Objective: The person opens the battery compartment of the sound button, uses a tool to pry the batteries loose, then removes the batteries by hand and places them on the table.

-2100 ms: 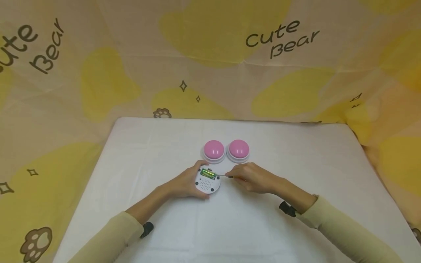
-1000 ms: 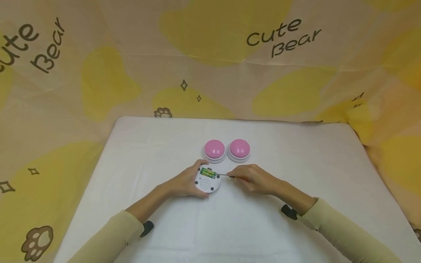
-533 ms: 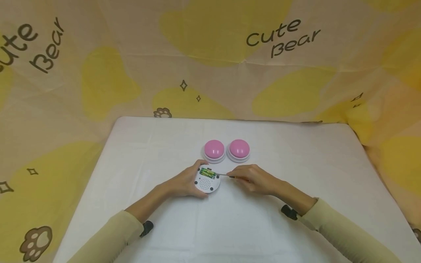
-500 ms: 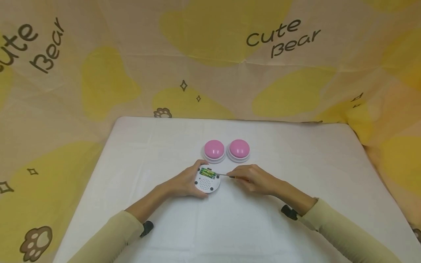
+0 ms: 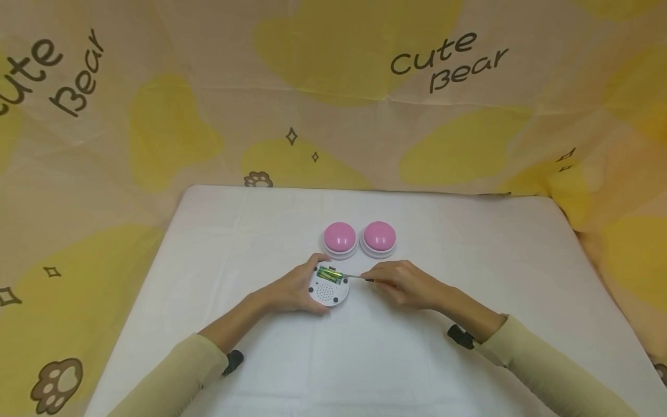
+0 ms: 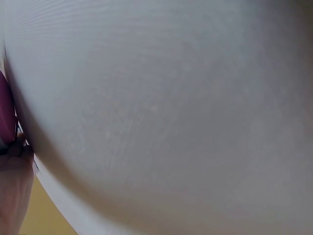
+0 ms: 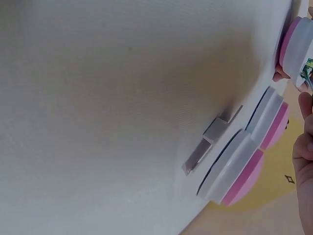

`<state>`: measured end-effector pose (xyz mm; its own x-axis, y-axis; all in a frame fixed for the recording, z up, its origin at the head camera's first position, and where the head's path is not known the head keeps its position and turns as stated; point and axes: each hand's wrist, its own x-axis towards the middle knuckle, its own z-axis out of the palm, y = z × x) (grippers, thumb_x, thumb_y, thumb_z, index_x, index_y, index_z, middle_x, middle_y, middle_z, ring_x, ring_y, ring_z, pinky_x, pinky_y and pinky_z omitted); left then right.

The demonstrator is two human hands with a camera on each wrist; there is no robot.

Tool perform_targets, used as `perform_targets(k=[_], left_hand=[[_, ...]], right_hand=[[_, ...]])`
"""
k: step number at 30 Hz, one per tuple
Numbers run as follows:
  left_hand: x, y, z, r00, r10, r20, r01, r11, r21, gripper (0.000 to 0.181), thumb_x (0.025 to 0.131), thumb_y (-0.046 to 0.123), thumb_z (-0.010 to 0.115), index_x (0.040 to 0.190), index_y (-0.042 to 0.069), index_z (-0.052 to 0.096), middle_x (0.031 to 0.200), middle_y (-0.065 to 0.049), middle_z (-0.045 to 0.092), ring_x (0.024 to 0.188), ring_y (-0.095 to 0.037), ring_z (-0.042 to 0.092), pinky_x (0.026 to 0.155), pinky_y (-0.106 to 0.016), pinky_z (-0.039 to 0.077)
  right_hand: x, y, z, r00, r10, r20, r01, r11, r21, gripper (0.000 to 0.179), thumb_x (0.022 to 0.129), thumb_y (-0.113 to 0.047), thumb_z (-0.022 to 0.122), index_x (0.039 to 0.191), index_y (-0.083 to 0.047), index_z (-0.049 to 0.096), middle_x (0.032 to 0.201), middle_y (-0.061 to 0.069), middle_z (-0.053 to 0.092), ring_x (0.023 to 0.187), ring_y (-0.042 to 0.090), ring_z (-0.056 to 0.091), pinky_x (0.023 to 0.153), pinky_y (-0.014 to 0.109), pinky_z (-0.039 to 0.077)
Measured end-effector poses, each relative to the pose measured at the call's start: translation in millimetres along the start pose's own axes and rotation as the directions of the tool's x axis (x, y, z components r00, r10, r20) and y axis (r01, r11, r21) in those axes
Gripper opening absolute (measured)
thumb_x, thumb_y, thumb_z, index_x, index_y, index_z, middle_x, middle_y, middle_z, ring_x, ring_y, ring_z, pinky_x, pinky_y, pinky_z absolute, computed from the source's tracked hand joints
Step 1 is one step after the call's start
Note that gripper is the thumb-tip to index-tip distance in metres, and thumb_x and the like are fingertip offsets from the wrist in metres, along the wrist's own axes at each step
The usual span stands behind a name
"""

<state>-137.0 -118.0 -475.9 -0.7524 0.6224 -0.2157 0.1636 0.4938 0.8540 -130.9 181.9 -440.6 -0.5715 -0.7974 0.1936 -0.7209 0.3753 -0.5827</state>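
Observation:
My left hand grips an upside-down push button by its rim, thumb at the near side and fingers at the far side. Its white underside shows speaker holes, dark feet and an open battery compartment holding green batteries. From the right, my right hand pinches a thin screwdriver, whose metal shaft reaches the batteries' right end. The handle is mostly hidden in the fingers. In the right wrist view, the held button has its pink dome turned away from the right hand.
Two more pink-domed buttons stand upright side by side just beyond the hands. A flat grey piece lies near them in the right wrist view. The white table ends at a yellow patterned cloth.
The left hand keeps its grip on the button. The right hand has shifted slightly to the right, with the screwdriver still at the batteries' end. The batteries tilted slightly in between.

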Motion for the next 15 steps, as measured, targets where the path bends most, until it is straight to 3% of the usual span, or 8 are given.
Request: perform_targets(k=[15], left_hand=[[0.0,0.4,0.4,1.0,-0.005,-0.007,0.005,1.0,-0.007,0.104,0.067,0.029,0.092,0.148,0.017,0.027,0.122,0.001,0.056,0.105,-0.016,0.054,0.095,-0.039,0.045]], right_hand=[[-3.2,1.7,-5.8,1.0,0.004,0.001,-0.004,1.0,-0.02,0.031,0.088,0.005,0.07,0.118,0.0,0.071,0.106,0.008,0.073,0.088,0.014,0.065,0.079,0.025,0.055]])
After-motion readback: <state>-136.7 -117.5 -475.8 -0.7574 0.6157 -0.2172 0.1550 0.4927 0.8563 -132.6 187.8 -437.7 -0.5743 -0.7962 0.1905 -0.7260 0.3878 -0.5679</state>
